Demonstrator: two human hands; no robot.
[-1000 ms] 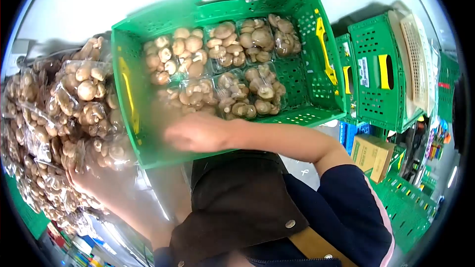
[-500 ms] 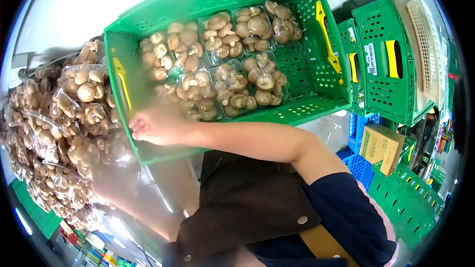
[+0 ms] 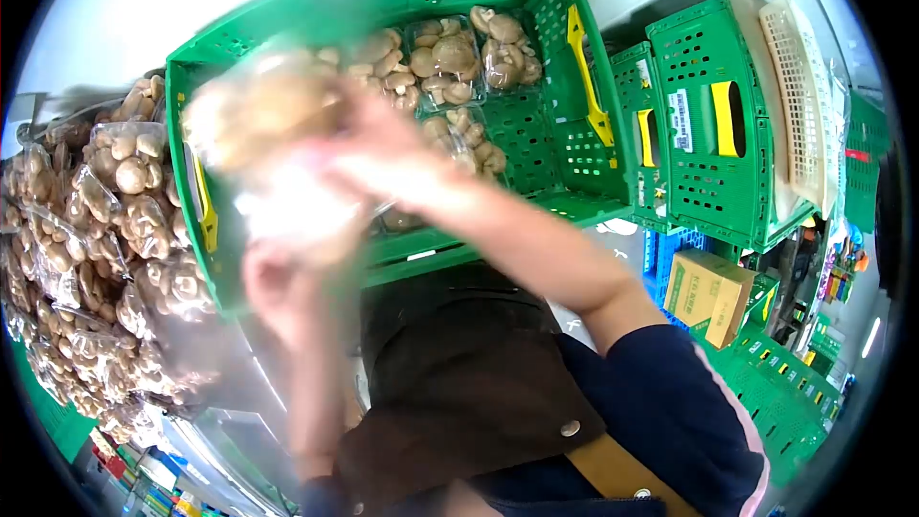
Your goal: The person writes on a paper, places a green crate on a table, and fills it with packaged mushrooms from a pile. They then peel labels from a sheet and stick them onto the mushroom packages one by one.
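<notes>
A motion-blurred clear pack of mushrooms (image 3: 263,110) is held up over the left part of the green crate (image 3: 392,273). My right hand (image 3: 369,148) grips it from the right side, fingers closed against it. Lower down, my left hand (image 3: 273,273) is closed at the shiny, smeared underside of the same pack; its fingers are blurred. Behind the hands, several clear packs of brown mushrooms (image 3: 445,57) stand in rows in the crate. The raised pack and my forearm hide the crate's left side.
A large heap of packed mushrooms (image 3: 134,201) lies to the left. Stacked green crates (image 3: 704,124) with yellow handles stand on the right, a pale lattice tray (image 3: 790,105) against them. Below these are a cardboard box (image 3: 708,297) and more green crates (image 3: 785,393).
My left hand has come up from the mushroom heap with a pack. My right hand has moved from the crate's near left edge up to this pack. The view has shifted slightly right.
</notes>
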